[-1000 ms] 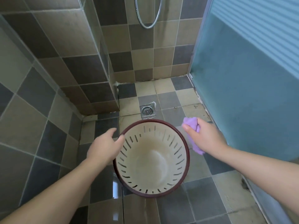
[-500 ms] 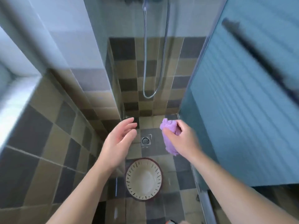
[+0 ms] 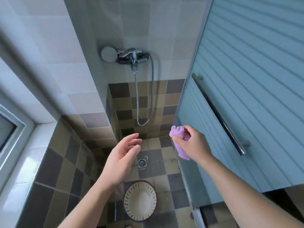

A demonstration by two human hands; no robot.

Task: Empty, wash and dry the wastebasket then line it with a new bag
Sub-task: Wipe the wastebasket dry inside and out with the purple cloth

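The cream wastebasket (image 3: 139, 200) with a dark red rim and slotted walls stands upright on the tiled shower floor, far below me. Its inside holds nothing I can see. My left hand (image 3: 122, 157) hovers high above it with straight, spread fingers and holds nothing. My right hand (image 3: 192, 143) is raised near the blue door and grips a bunched purple cloth (image 3: 180, 139), whose lower end hangs beneath the fist.
A floor drain (image 3: 142, 162) lies just beyond the basket. The shower mixer (image 3: 131, 55) with its head and looping metal hose (image 3: 152, 96) is mounted on the far wall. A blue sliding door with a bar handle (image 3: 218, 114) closes the right side; a window frame (image 3: 18, 129) is at left.
My view has risen well above the basket. My left hand has let go of the basket rim and lifted, open. My right hand has come up with the purple cloth.
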